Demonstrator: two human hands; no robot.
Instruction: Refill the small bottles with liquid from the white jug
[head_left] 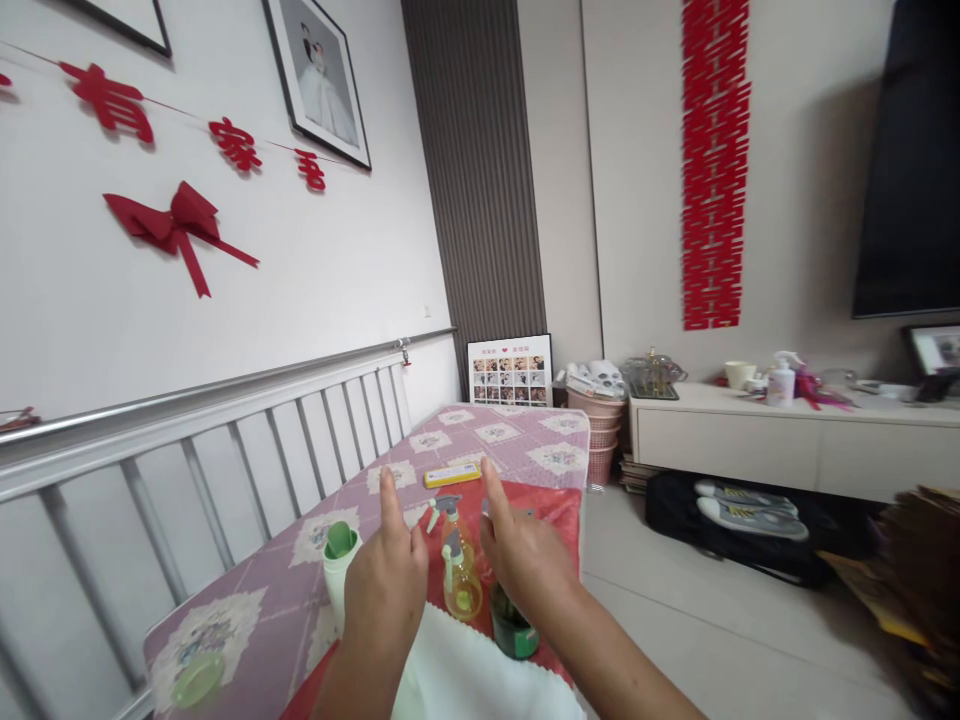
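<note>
My left hand (pixel 386 565) is raised over the table, its index finger stretched up and nothing seen in it. My right hand (pixel 529 550) mirrors it, index finger extended, also holding nothing visible; the other fingers are partly hidden. Between the hands stand two spray bottles, an amber one (pixel 463 590) in front and another (pixel 454 520) behind it. Below my right hand is a dark green bottle or jar (pixel 514 632), its top covered by the hand. Left of my left hand stands a white container (pixel 335 580) with a green piece (pixel 341 540) in its top.
The floral tablecloth (pixel 289 610) carries a red cloth (pixel 555 510), a pale scalloped cloth (pixel 472 675), a yellow case (pixel 452 475) and a green dish (pixel 199 680). A railing (pixel 247 460) runs along the left. At right are a low cabinet (pixel 720 440), shoes (pixel 750 515) and cardboard (pixel 915 570).
</note>
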